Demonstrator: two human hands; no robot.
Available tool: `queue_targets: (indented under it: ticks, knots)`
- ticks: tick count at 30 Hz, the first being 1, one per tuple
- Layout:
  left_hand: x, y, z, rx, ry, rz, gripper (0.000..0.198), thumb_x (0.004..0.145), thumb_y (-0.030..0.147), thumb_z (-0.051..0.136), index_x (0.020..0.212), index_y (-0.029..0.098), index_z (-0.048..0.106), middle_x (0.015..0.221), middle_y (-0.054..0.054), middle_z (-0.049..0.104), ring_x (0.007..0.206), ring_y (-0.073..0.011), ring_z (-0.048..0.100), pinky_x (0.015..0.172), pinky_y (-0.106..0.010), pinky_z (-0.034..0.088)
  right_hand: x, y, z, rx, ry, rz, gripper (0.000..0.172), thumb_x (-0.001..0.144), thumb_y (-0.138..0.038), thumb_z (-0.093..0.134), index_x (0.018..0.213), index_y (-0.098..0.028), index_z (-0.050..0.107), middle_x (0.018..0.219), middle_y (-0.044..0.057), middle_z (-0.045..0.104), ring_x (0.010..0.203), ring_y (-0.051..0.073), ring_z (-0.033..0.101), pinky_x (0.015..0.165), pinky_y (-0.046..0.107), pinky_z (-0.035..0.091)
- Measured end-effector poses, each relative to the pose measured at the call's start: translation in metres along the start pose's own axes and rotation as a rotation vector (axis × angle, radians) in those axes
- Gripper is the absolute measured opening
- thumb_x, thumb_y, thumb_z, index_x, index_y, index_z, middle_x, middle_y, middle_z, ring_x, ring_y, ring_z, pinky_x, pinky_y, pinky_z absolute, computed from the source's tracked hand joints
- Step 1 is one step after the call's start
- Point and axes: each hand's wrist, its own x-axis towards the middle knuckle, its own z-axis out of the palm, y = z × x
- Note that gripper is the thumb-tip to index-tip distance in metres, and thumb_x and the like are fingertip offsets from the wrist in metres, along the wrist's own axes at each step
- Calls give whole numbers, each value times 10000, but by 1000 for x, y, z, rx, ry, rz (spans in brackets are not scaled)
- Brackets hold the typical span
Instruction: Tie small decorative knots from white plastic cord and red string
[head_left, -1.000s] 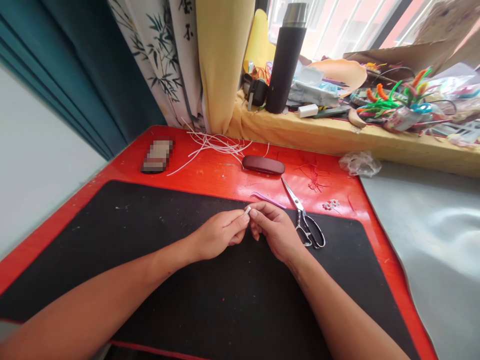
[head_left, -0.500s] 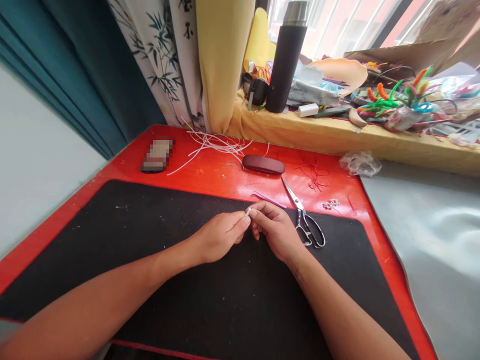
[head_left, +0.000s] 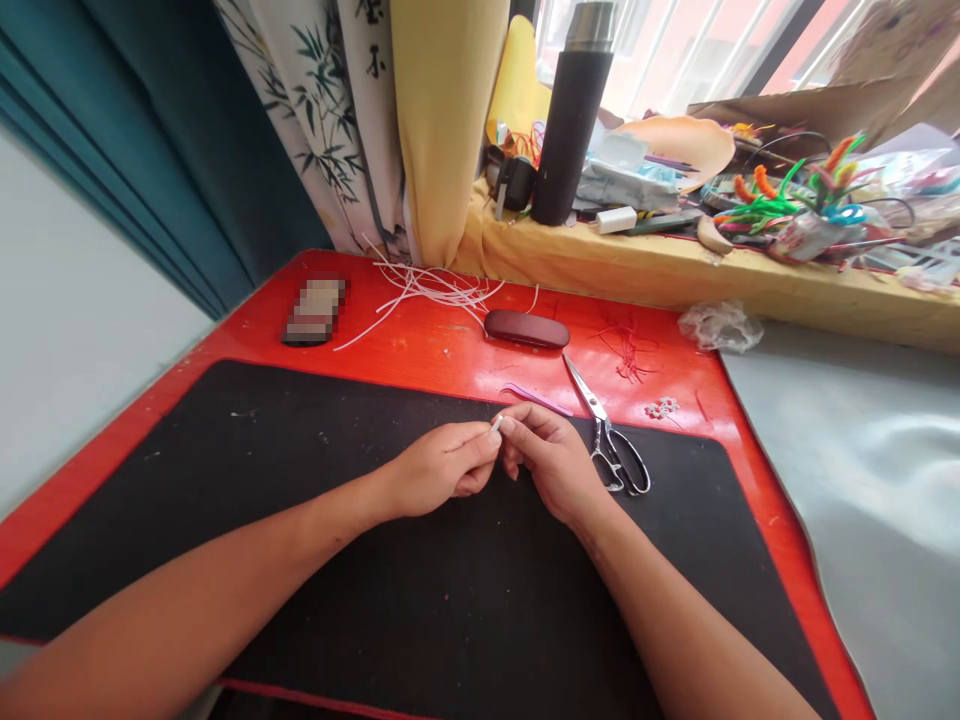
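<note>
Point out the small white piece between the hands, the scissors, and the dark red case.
Small white piece [head_left: 497, 424]: head view, middle of its exposed part.
Scissors [head_left: 596, 408]: head view, metal near the pivot.
Dark red case [head_left: 527, 329]: head view, middle of its upper surface.

Looks like a home craft corner.
Shows teal curtain [head_left: 150, 130] and bamboo-print curtain [head_left: 326, 150] at upper left, cluttered windowsill [head_left: 600, 256] at upper right, scissors [head_left: 594, 403] and red table [head_left: 420, 362] mid-frame.

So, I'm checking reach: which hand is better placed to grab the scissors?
Probably the right hand: the scissors lie beside it; the left hand is farther. Both seem to pinch a white piece.
</note>
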Motion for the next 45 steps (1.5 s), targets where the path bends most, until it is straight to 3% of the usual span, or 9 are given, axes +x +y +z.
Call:
queue_targets:
  ticks: [5, 10, 13, 17, 22, 31, 35, 40, 45]
  knots:
    - [2, 1, -2, -137, -96, 2, 409, 1054, 498, 419, 865, 168, 569, 538, 79, 383, 461, -106, 303, 483, -272, 291, -1, 0, 0, 27, -15, 26, 261, 867, -423, 844, 999, -206, 786, 684, -26, 642, 544, 92, 560, 515, 214, 441]
    - [3, 0, -2, -208, -101, -15, 367, 1040, 459, 431, 834, 178, 548, 520, 79, 382, 442, -101, 303, 471, -265, 287, 0, -2, 0, 41, -21, 45, 265, 858, -443, 851, 927, -201, 767, 655, -31, 623, 539, 91, 552, 507, 208, 436]
    - [3, 0, -1, -174, -90, -24, 381, 1037, 482, 427, 816, 189, 528, 523, 77, 382, 444, -102, 304, 471, -265, 291, 0, -2, 0, 49, -23, 40, 280, 850, -452, 857, 910, -197, 758, 642, -32, 622, 535, 90, 549, 508, 207, 436]
    - [2, 1, 0, -1, 19, -2, 428, 1042, 524, 435, 774, 198, 504, 563, 61, 405, 491, -107, 326, 492, -261, 302, 0, -1, 1, 32, -8, 31, 283, 843, -446, 862, 908, -190, 762, 628, -33, 617, 529, 91, 541, 509, 210, 432]
    - [2, 3, 2, -15, 0, -18, 435, 1041, 523, 395, 746, 212, 474, 552, 68, 378, 480, -110, 305, 483, -271, 288, 0, 0, 1, 29, 19, 32, 294, 837, -453, 864, 902, -183, 767, 618, -32, 616, 518, 91, 532, 502, 215, 430]
    - [0, 2, 2, 344, 241, 44, 459, 1079, 491, 324, 742, 215, 469, 627, 36, 469, 578, -139, 432, 584, -286, 361, 2, 0, 2, 48, 35, 27, 324, 840, -475, 853, 984, -196, 772, 703, -20, 635, 531, 93, 546, 483, 219, 454]
    - [-1, -1, 0, 714, 334, 73, 402, 1092, 395, 318, 809, 212, 536, 672, 5, 602, 600, -164, 553, 602, -290, 370, 0, 1, 5, -39, 27, 3, 330, 856, -496, 832, 935, -194, 725, 702, -20, 637, 529, 100, 556, 480, 225, 476]
    - [-1, -7, 0, 1154, 344, 89, 365, 1089, 325, 326, 941, 180, 626, 760, -80, 735, 639, -249, 690, 595, -316, 420, -1, 3, 9, -92, 32, -25, 359, 850, -510, 833, 934, -199, 675, 665, -40, 613, 504, 100, 555, 458, 220, 499]
    - [0, -8, 2, 1351, 353, 151, 352, 1080, 283, 337, 947, 148, 635, 732, -123, 738, 642, -290, 716, 585, -343, 481, -1, 4, 12, -126, 73, -38, 368, 837, -513, 838, 917, -199, 664, 667, -39, 612, 489, 102, 557, 416, 216, 507]
